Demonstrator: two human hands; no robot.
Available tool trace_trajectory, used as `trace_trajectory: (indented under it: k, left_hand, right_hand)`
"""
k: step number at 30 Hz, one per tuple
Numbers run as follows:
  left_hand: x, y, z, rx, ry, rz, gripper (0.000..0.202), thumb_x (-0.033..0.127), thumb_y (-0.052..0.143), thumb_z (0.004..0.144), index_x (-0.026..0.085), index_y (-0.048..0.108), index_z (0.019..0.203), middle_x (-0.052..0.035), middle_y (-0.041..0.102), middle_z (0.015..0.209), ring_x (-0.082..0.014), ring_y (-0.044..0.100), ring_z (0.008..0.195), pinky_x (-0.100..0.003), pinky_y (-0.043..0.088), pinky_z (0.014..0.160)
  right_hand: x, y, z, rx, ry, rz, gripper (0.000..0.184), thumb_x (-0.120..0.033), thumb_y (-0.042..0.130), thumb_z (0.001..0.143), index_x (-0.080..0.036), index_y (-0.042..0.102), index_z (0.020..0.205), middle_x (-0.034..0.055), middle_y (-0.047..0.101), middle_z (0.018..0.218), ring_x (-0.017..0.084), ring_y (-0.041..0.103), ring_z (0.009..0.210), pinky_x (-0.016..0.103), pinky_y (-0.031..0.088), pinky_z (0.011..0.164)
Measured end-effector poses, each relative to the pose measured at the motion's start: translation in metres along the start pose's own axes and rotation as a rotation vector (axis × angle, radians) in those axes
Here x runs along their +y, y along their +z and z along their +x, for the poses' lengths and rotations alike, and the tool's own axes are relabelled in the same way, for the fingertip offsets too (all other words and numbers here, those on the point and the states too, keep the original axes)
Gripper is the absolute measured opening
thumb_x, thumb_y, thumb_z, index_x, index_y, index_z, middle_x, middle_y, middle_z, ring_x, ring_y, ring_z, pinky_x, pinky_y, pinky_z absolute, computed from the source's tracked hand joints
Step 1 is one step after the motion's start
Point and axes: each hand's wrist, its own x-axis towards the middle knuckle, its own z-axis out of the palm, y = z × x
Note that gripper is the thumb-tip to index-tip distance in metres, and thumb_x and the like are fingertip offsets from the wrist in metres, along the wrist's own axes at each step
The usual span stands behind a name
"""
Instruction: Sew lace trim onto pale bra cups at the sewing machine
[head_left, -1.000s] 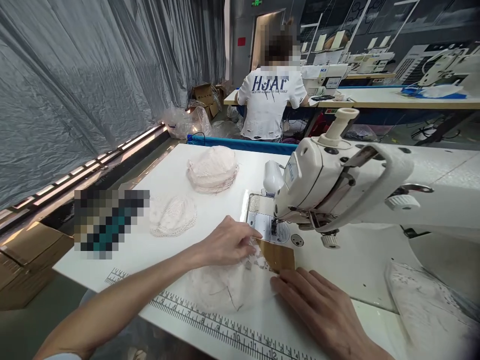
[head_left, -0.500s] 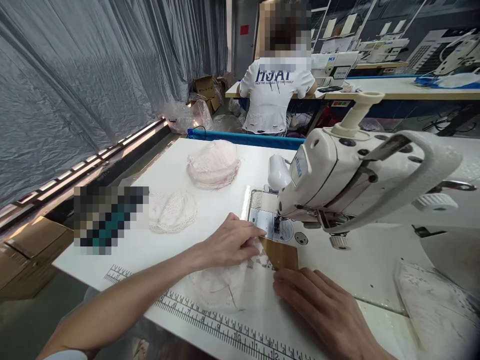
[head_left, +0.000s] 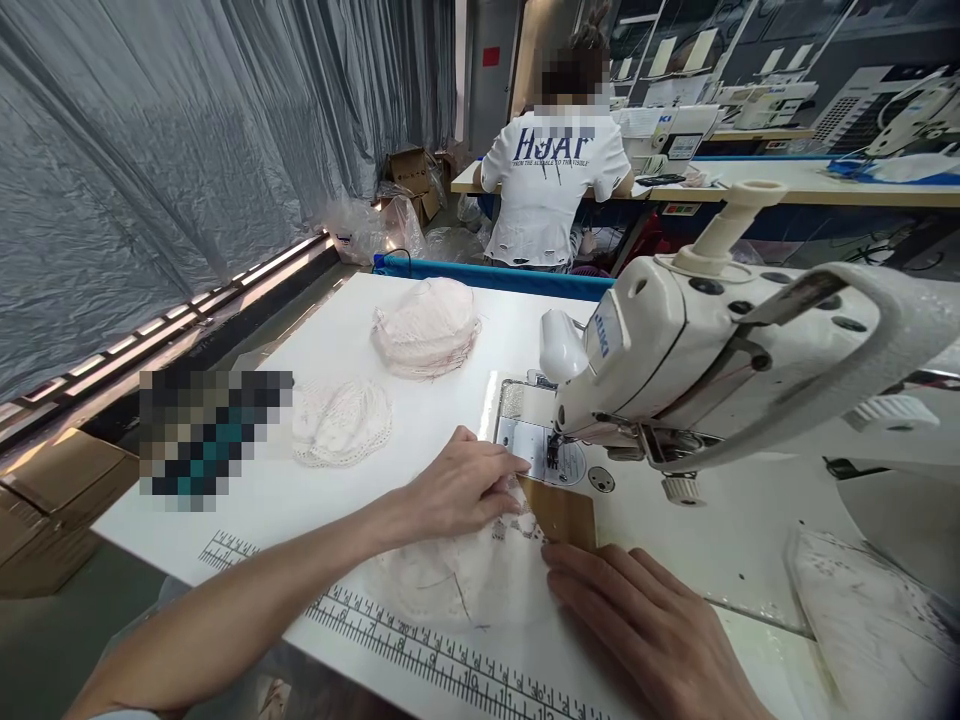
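A pale pink lace fabric piece lies on the white sewing table in front of the machine. My left hand is closed on its upper edge, thumb and fingers drawn together close to the needle plate. Flat on the table, my right hand has its fingers stretched out, the tips at the fabric's right edge and by a brown plate. The presser foot of the white sewing machine is just beyond my left fingertips. Part of the fabric is hidden under my left hand.
A stack of pale pink fabric pieces sits at the back, with a lace-edged piece nearer left. More white fabric lies at the right. A printed ruler runs along the front edge. A person in a white shirt sits ahead.
My hands keep almost the same place on the fabric. The view has shifted slightly, and the person ahead has moved their head a little.
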Motion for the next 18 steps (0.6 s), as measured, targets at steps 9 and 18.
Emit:
trace_trajectory:
  k: [9, 18]
  left_hand:
    - [-0.006, 0.005, 0.002, 0.008, -0.008, -0.012, 0.029, 0.025, 0.061, 0.086, 0.015, 0.057, 0.112, 0.0020, 0.061, 0.075, -0.0142, 0.056, 0.071, -0.035, 0.037, 0.080]
    - [0.021, 0.009, -0.019, 0.304, 0.189, 0.418, 0.028, -0.002, 0.044, 0.086, 0.014, 0.056, 0.105, -0.0076, 0.060, 0.100, -0.0169, 0.054, 0.092, -0.030, 0.037, 0.076]
  right_hand:
    - [0.001, 0.006, -0.003, 0.019, -0.028, -0.061, 0.029, -0.008, 0.035, 0.095, -0.013, 0.064, 0.098, 0.0147, 0.069, 0.110, 0.022, 0.060, 0.085, 0.033, 0.040, 0.062]
    - [-0.003, -0.004, 0.010, 0.042, -0.127, -0.184, 0.037, -0.015, 0.028, 0.098, -0.011, 0.065, 0.094, 0.0151, 0.072, 0.100, 0.023, 0.061, 0.083, 0.034, 0.039, 0.065]
